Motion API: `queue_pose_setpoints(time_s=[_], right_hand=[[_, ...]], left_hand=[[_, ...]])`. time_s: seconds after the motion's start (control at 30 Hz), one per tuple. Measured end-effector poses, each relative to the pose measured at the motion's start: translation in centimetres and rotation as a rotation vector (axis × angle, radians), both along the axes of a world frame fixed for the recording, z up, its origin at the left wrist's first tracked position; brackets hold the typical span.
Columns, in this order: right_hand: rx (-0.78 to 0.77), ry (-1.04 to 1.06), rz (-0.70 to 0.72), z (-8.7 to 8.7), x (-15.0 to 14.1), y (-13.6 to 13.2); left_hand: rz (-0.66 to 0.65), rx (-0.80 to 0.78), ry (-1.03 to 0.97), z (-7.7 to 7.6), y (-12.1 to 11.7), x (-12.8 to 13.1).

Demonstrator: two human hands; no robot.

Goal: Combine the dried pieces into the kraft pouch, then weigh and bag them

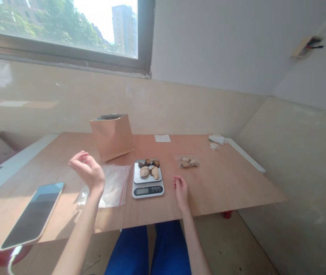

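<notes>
The left hand (87, 170) hangs half open and empty just above a clear plastic zip bag (114, 187) with a red seal. The loosely curled right hand (180, 191) rests empty on the worktop (223, 191), near a silver digital scale (148, 189), whose steel pan carries brown-and-cream dried pieces (149, 169) for weighing.

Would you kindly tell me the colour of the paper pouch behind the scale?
The paper pouch is tan brown, silver inside its mouth; head view.
</notes>
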State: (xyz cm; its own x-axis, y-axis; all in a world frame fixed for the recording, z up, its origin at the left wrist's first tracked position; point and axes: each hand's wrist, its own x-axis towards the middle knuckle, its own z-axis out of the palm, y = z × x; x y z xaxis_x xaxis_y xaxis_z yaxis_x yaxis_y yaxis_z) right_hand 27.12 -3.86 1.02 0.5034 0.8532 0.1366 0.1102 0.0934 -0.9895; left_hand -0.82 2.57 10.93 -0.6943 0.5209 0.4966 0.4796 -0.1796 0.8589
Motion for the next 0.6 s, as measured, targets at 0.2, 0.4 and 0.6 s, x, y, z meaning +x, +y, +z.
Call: queue_pose_setpoints(time_s=[0.2, 0.4, 0.6], right_hand=[[-0.019, -0.089, 0.05, 0.3, -0.5, -0.2], [-0.018, -0.145, 0.08, 0.4, -0.8, -0.3], [-0.026, -0.151, 0.103, 0.5, -0.8, -0.4]], left_hand=[[-0.316, -0.284, 0.278, -6.6, -4.8, 0.5], [-0.368, -0.5, 0.654, -10.4, -6.5, 1.2], [-0.346, -0.545, 0.7, -10.4, -6.6, 1.2]])
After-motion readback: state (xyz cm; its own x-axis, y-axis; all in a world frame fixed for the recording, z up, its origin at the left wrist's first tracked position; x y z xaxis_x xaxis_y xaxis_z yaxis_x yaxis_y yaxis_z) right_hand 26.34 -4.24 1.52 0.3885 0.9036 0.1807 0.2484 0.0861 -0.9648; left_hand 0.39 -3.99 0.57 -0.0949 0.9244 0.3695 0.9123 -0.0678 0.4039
